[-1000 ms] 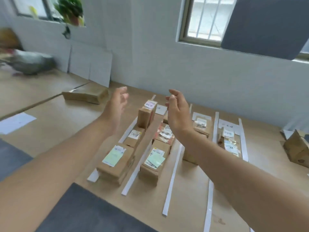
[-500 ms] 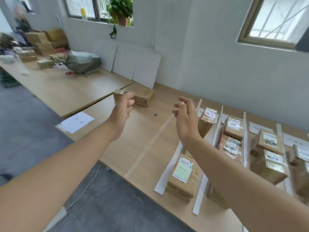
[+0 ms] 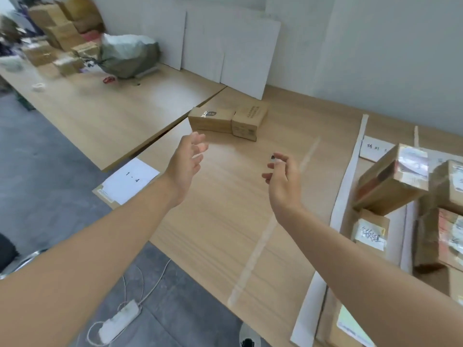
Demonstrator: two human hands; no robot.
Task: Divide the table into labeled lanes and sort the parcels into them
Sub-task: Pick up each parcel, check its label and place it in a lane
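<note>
Wooden table [image 3: 220,221] surface lies below both hands. My left hand [image 3: 186,161] hovers over it, fingers loosely spread, holding nothing. My right hand [image 3: 283,179] hovers alongside, fingers relaxed and slightly curled, likewise holding nothing. Right of my right hand, parcels [image 3: 390,181] sit beside a white lane strip [image 3: 349,176], with a paper label [image 3: 373,149] at the far end. Beyond my left hand, two brown boxes [image 3: 226,120] stand touching.

Bright, soft, even light leaves only faint shadows on the worktop [image 3: 220,221]. Motion blur smears the parcels [image 3: 390,179] at right and the stacked boxes [image 3: 60,33] far left; wide-angle bending stretches the edges
</note>
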